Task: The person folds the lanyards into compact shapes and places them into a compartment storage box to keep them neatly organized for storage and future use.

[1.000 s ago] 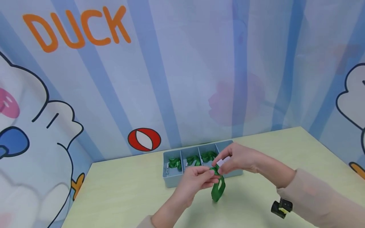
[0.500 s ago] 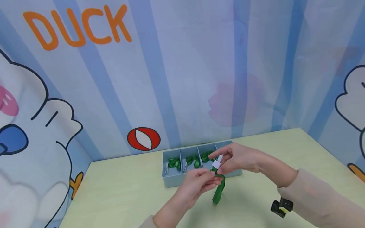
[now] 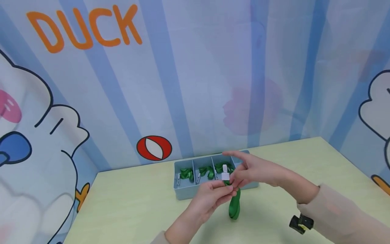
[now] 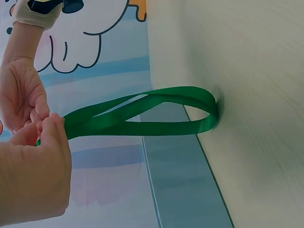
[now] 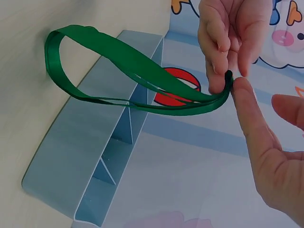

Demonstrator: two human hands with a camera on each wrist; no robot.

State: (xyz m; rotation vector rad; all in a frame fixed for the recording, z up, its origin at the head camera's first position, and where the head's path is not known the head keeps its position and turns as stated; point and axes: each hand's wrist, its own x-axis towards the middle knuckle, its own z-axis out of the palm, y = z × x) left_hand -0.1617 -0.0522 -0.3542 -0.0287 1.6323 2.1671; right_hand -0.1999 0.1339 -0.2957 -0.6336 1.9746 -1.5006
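Note:
A folded green lanyard (image 3: 234, 204) hangs in a long loop below both hands. My left hand (image 3: 211, 195) pinches its gathered upper part between thumb and fingertips, and in the left wrist view the ribbon (image 4: 142, 109) stretches away from those fingers. The lanyard's white plastic clip (image 3: 225, 174) sticks up above the pinch. My right hand (image 3: 254, 171) has its index finger raised and straight, while its thumb and lower fingers meet the ribbon beside the clip. In the right wrist view one right finger (image 5: 244, 95) touches the ribbon's bent end.
Behind the hands a blue-grey divided box (image 3: 186, 194) stands on the pale table (image 3: 131, 203). Green lanyards (image 3: 186, 174) with clips lie in its left compartments; the right end is partly covered by my right hand. A printed curtain (image 3: 201, 84) rises behind the table.
The white clip has come out from between the right fingers and now points upward. The right index finger has straightened and lifted. The left hand keeps its pinch; the loop has swung slightly.

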